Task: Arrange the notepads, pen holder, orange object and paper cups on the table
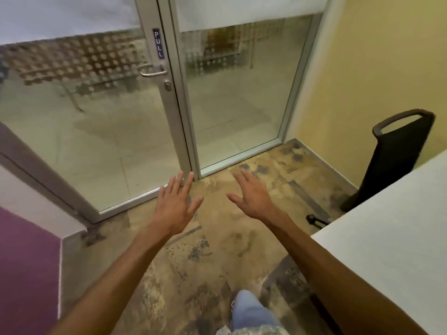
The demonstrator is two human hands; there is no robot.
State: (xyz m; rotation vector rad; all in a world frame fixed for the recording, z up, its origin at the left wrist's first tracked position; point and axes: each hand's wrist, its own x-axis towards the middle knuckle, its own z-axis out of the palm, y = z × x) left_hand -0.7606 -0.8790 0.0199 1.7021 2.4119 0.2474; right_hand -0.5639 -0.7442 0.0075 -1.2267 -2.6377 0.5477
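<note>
We are looking down at a patterned floor, and the glass door (101, 112) filling the upper left is blurring whatever stands behind it. Our left hand (175, 206) is hovering mid-frame, fingers spread wide, gripping nothing. Our right hand (254, 197), just beside it, is likewise splayed and empty. At the right edge the white table (391, 238) is being cut off, bare where showing, well apart from both hands. A black chair (396, 155) is standing behind it.

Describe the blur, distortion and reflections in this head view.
Head view: wide-angle bending bows the door frame and wall edges; the scene beyond the glass is smeared and mottled; left hand and right hand are fairly sharp; the table looks evenly lit, without glare.
</note>
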